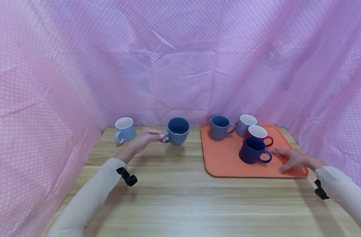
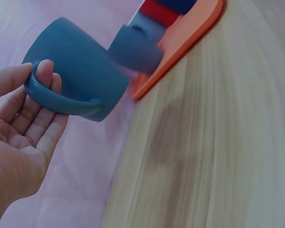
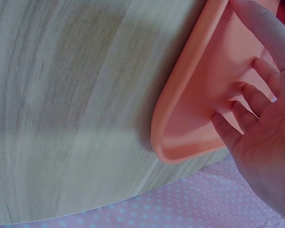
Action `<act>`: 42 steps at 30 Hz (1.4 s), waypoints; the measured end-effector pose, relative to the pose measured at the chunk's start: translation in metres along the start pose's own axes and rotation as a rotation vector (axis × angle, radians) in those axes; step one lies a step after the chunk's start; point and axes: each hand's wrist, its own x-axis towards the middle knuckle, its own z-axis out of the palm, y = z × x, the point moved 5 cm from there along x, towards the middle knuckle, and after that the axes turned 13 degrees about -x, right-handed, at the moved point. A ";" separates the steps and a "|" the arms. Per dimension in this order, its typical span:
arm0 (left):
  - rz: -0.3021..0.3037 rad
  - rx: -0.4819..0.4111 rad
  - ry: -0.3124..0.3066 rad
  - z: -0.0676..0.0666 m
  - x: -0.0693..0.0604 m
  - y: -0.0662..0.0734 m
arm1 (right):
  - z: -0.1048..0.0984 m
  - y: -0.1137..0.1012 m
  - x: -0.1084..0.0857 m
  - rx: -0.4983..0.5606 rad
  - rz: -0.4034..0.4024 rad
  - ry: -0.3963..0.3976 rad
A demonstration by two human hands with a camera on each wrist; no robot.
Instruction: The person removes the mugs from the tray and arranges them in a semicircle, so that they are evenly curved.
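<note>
My left hand (image 1: 144, 140) pinches the handle of a grey-blue mug (image 1: 178, 131), which hangs above the table left of the orange tray. In the left wrist view the mug (image 2: 80, 66) shows its side, with thumb and fingertips at its handle (image 2: 61, 102). My right hand (image 1: 293, 159) is over the right part of the tray (image 1: 221, 164), fingers spread and nothing held. Nearest to it are a navy mug (image 1: 250, 151) and a red mug with a white inside (image 1: 258, 132). In the right wrist view the fingertips (image 3: 221, 121) are close to the tray floor; contact is unclear.
On the tray's back part stand another grey-blue mug (image 1: 219, 128) and a light blue-grey mug (image 1: 244, 126). A light blue mug (image 1: 125, 130) stands at the table's back left. Pink dotted cloth (image 1: 180, 65) hangs behind and beside the wooden table (image 1: 168, 200).
</note>
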 end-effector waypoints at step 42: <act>0.090 0.008 0.353 -0.120 -0.060 -0.043 | 0.004 0.005 0.001 0.004 0.028 0.000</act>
